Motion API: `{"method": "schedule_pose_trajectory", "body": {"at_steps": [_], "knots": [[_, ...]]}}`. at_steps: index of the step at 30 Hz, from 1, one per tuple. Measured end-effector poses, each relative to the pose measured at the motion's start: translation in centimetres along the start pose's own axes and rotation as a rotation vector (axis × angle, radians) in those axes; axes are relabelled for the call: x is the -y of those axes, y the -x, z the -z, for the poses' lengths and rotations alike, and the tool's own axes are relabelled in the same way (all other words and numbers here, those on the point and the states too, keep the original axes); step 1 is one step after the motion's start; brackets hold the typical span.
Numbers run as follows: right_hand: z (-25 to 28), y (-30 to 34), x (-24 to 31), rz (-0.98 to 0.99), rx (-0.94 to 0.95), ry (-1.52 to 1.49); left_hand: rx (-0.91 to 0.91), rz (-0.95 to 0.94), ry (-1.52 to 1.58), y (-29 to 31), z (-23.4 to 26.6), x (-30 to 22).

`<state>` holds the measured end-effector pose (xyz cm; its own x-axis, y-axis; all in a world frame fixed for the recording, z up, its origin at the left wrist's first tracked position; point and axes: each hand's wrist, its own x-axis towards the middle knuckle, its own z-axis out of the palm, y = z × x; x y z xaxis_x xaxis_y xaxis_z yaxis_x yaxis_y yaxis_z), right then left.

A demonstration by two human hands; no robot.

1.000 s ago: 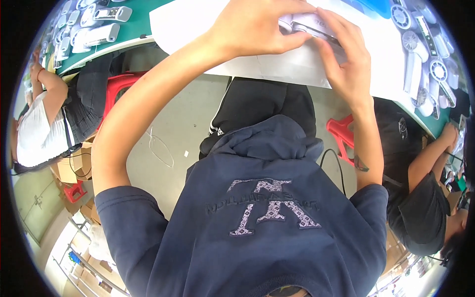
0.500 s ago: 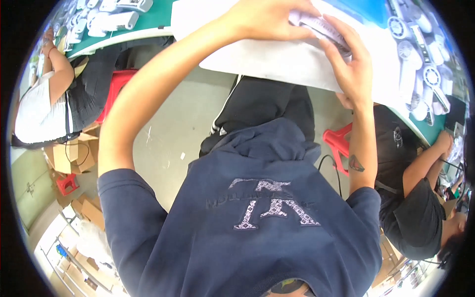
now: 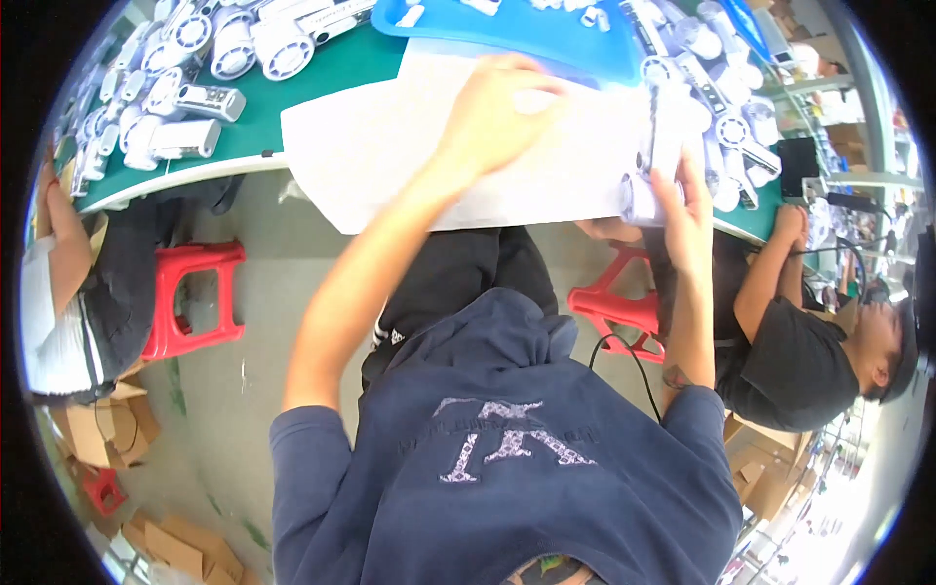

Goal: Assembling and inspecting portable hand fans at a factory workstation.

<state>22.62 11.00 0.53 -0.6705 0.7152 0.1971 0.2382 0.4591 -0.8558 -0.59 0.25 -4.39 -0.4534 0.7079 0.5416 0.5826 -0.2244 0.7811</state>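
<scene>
My right hand (image 3: 685, 210) is at the right end of the white sheet, its thumb and fingers round a whitish handheld fan (image 3: 639, 200) beside the pile. The hand partly covers the fan, so its full shape does not show. My left hand (image 3: 502, 112) hangs over the middle of the white sheet (image 3: 380, 146), slightly blurred. Its thumb and fingers are curved and apart, with white showing between them and no object that I can make out. The sheet lies on the green table (image 3: 258, 112) and overhangs its near edge.
A blue tray (image 3: 507, 37) with small white parts lies beyond the sheet. Many white handheld fans (image 3: 234, 49) are heaped at the left, and more (image 3: 717, 93) at the right. Co-workers sit on both sides; red stools (image 3: 195, 292) stand below the table.
My hands, together on the fan before, are now apart. The left has let go; the right has gone to the right-hand pile with the fan. The view has shifted, showing more table.
</scene>
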Motion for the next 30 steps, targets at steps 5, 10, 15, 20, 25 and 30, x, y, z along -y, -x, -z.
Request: {"method": "schedule_pose_trajectory", "body": {"at_steps": [5, 10, 15, 20, 25, 30], "knots": [[-1.4, 0.9, -2.7, 0.198, -0.061, 1.157, 0.043, -0.024, -0.377, 1.4, 0.8, 4.2], [7.4, -0.4, 3.5, 0.295, -0.03, 1.342, 0.05, -0.032, -0.492, 2.0, 2.0, 6.4], [5.6, 2.9, 5.3, 0.161, -0.156, 2.053, 0.312, 0.082, -0.482, -1.4, 2.8, -0.5], [4.1, 1.9, 8.5, 0.008, -0.079, 0.701, 0.079, -0.026, -0.465, 1.2, 1.9, 4.4], [6.2, 0.8, 8.1, 0.038, -0.262, -0.495, 0.046, 0.036, -0.32, 2.1, 2.0, 4.1], [2.7, 0.0, 3.2, -0.192, 0.209, -1.133, -0.053, 0.034, -0.176, 1.5, 2.2, 3.0]]}}
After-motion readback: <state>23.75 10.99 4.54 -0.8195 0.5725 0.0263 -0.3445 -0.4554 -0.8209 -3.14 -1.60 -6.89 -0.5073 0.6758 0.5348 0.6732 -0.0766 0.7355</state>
